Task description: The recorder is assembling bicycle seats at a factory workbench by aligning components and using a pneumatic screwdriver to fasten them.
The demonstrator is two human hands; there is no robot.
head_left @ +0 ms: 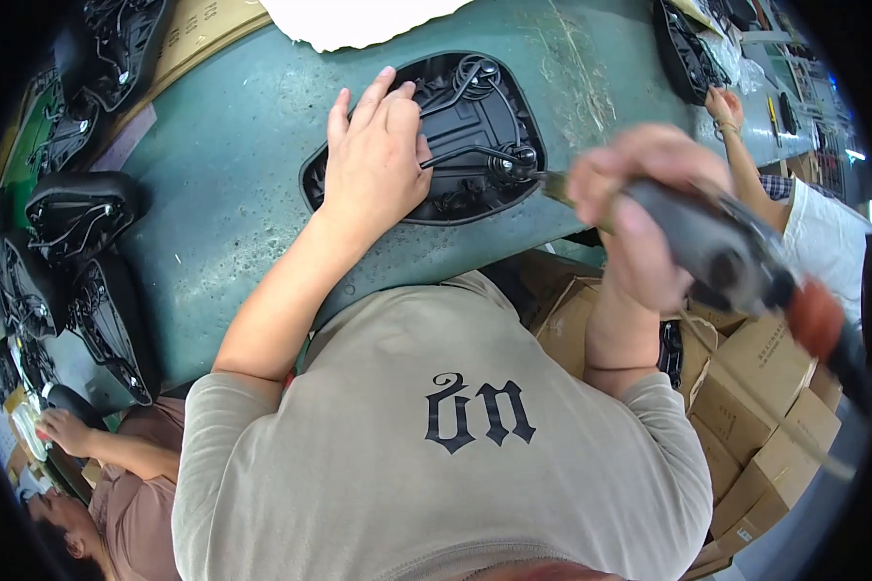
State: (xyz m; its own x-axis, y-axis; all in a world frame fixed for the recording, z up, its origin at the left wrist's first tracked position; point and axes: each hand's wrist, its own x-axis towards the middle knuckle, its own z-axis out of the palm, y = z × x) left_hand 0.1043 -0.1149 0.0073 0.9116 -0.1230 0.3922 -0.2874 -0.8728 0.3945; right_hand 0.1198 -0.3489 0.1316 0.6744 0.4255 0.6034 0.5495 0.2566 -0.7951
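An upside-down black bicycle saddle point(475, 200) lies on the green worktable, its underside with metal rails and coil springs facing up. My left hand point(378, 145) grips its left part, with the fingers over the shell and the thumb beside a rail. In my right hand point(649, 213) is a dark power screwdriver point(698, 232), with a red part and a cable or hose at its rear end. Its tip meets or nearly meets the bolt at the saddle's right spring; contact cannot be made out. Motion blurs the right hand and the tool.
Several saddles point(111, 315) are piled at the left, near a person's hand point(63, 431). A cardboard sheet point(199, 39) and a white sheet point(358, 21) lie at the far side. Cardboard boxes point(756, 368) stand at my right. Another person's hand point(724, 107) is beside a saddle point(683, 58).
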